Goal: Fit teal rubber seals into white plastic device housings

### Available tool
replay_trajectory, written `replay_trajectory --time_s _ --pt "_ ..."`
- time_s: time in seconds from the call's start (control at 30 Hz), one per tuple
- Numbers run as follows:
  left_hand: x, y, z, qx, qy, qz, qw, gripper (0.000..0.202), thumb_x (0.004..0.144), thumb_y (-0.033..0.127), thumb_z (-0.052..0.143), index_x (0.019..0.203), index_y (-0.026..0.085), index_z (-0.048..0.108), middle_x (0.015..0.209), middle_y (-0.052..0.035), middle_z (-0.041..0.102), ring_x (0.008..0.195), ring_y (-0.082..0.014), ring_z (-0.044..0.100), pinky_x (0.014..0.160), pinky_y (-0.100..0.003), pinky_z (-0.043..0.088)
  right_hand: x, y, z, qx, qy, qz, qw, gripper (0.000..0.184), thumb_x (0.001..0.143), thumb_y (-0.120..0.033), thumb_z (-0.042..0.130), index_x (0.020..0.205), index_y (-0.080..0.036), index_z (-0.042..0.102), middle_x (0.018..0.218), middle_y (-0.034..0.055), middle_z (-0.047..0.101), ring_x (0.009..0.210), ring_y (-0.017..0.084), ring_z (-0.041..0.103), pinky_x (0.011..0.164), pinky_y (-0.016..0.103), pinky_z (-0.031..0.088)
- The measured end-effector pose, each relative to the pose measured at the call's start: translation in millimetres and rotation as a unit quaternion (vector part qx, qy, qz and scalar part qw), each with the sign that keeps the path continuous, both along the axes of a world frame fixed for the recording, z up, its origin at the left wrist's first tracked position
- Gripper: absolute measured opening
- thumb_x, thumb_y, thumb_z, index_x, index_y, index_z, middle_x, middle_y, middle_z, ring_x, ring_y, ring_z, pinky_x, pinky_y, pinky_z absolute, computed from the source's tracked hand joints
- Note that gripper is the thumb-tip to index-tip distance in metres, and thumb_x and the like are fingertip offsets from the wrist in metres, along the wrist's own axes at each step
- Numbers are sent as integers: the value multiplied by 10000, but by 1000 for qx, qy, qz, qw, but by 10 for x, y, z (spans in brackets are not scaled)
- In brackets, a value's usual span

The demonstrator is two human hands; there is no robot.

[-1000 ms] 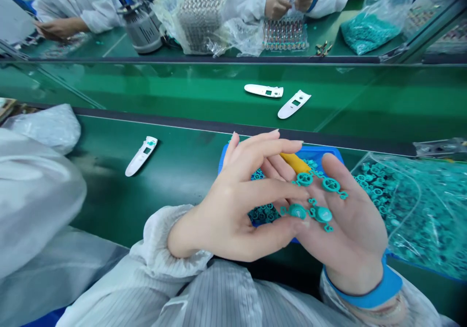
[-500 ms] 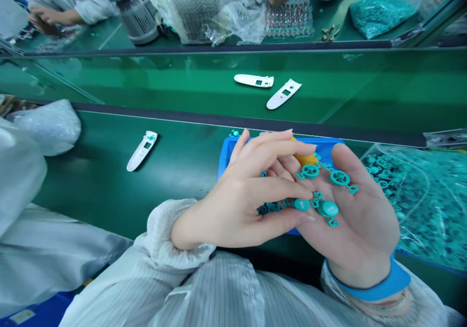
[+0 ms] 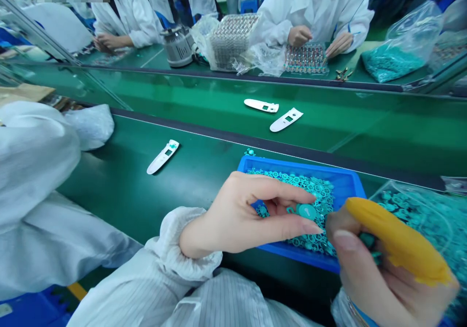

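Below, blue tray (image 3: pixel 292 164) on conveyor belt (image 3: pixel 109 205)

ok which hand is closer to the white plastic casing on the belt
Left: the left hand is nearer, below and to the right of the white plastic casing. The right hand is farther, beyond the blue tray.

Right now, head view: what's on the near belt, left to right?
White plastic housing with display window → blue tray of teal moulded parts → clear bag of teal parts
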State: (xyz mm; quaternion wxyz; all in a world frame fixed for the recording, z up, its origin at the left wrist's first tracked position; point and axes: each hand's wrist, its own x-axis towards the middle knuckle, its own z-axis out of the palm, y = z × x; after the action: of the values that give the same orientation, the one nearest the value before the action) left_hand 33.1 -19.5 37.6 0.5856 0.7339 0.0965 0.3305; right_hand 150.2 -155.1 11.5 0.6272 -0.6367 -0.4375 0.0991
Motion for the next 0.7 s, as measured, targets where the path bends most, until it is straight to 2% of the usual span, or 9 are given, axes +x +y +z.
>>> replay_trajectory --time_s 0.07,0.17,0.23,0.3,0.4,0.5,0.7 --pt "-12 -7 6 -32 6 -6 999 160 650 132 782 800 128 725 581 18 616 480 -57 504 454 -153 466 25 3 -10 -19 -157 21 987 168 775 -155 628 912 -248 653 735 -1 632 666 184 620 617 313 515" --pt "-30 -13 11 -71 16 -15 997 175 643 113 778 811 140 740 540 33 584 472 -55 479 440 -150 450 82 59 5 -34 -235 93 967 131 813 -152 575 890 -255 596 645 -20 596 487 140 549 450 264 438" --pt "-41 -15 9 -94 29 -28 995 161 653 116 769 810 148 744 527 34 583 464 -57 466 428 -154 439 112 86 34 -43 -246 111 962 111 818 -145 567 801 -253 547 559 -48 522 400 107 465 380 241 370" --pt "-51 -15 3 -109 43 -52 992 141 669 143 764 808 152 747 541 23 611 468 -62 477 427 -161 437 126 90 72 -55 -238 112 963 143 819 -150 560 730 -245 500 516 -64 478 370 86 421 361 226 348" --pt "-58 -19 -4 -135 52 -92 985 148 682 165 759 829 159 746 583 8 651 484 -70 513 443 -165 449 124 67 125 -54 -247 99 963 148 824 -168 554 714 -235 481 516 -69 502 387 74 447 384 210 368" --pt "-53 -29 10 -167 48 -107 979 162 647 118 771 803 151 744 569 16 634 482 -66 516 455 -159 455 122 58 158 -51 -281 88 954 147 846 -187 542 728 -235 468 522 -70 518 423 76 487 425 209 388" --pt "-57 -12 45 -174 29 -135 975 174 634 60 762 787 141 739 567 15 655 471 -61 535 494 -151 490 160 115 216 -37 -331 140 933 205 889 -238 505 700 -233 424 475 -77 505 367 54 469 368 172 363"
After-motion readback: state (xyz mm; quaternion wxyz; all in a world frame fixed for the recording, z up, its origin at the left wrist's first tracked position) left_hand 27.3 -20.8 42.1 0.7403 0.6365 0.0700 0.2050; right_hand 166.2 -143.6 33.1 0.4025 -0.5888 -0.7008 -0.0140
